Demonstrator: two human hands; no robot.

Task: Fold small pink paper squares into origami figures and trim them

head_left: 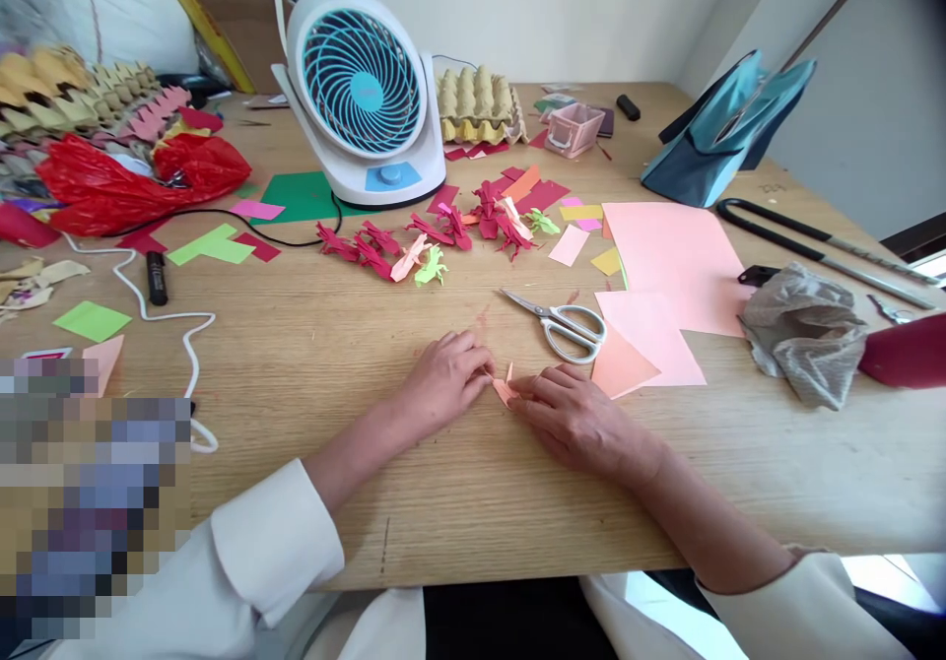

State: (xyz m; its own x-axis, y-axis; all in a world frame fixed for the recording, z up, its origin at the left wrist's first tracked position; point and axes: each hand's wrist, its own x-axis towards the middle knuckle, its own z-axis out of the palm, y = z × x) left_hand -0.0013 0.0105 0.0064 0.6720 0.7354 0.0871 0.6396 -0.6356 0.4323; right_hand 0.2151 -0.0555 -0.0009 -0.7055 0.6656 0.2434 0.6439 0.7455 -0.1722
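Observation:
A small folded piece of orange paper (506, 391) lies at the middle of the wooden table, between my two hands. My left hand (452, 374) pinches its left end between thumb and fingers. From the other side my right hand (573, 409) rests on the table, its fingertips pressed on the right part of the paper. A thin strip of the paper sticks up between the hands. Scissors with white handles (574, 333) lie just beyond my right hand, their blades pointing left. Close to them is an orange paper triangle (621, 357) on pink sheets (669, 256).
A white and blue fan (366, 94) stands at the back. Several folded red, pink and green paper figures (376, 246) lie before it. A black marker (157, 278) and white cord (188, 345) are left; a crumpled grey cloth (802, 335) and blue bag (699, 153) are right.

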